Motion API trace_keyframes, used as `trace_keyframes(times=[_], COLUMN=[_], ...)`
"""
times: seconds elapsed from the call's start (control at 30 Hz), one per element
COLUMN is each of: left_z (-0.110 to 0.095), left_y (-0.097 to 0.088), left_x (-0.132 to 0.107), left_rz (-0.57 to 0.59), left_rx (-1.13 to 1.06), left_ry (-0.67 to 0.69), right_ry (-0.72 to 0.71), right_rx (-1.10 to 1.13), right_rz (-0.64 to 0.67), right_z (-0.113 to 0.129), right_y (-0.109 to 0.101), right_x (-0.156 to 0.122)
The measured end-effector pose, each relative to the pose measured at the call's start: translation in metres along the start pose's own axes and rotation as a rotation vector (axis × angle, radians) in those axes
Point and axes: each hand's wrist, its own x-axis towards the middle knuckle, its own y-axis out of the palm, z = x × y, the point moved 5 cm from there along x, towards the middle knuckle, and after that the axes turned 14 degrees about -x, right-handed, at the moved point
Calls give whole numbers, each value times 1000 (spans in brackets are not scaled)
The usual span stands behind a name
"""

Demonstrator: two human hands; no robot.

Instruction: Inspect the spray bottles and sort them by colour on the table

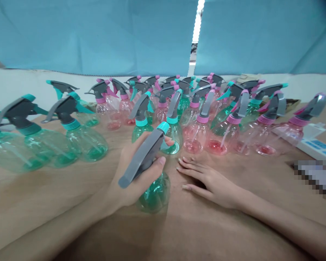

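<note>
My left hand (141,170) is wrapped round the neck of a green spray bottle (155,192) near the middle of the table. Its grey trigger head with a teal nozzle rises above my thumb, the nozzle pointing away to the upper right. My fingers hide the collar and most of the trigger. Flat on the wood to the right lies my right hand (209,177), fingers stretched forward and holding nothing. Just beyond it stand pink spray bottles (194,136) with grey heads. Another green spray bottle (174,134) is close behind my left fingertips.
More green spray bottles (88,145) stand in a row on the left. Several green and pink ones crowd the back of the wooden table (190,232). A white and blue box (317,146) lies at the right, near a blurred-out patch. Blue cloth (97,36) hangs behind.
</note>
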Motion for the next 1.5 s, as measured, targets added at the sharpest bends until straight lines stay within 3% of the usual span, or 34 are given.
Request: trace_keyframes(times=[1.5], left_z=[-5], left_y=[-2], left_x=[0], left_rz=[41], left_rx=[46], left_ry=[-90], right_ry=[-7], right_rx=[-10], right_rz=[-2], right_z=[1], right_y=[0], right_x=[0])
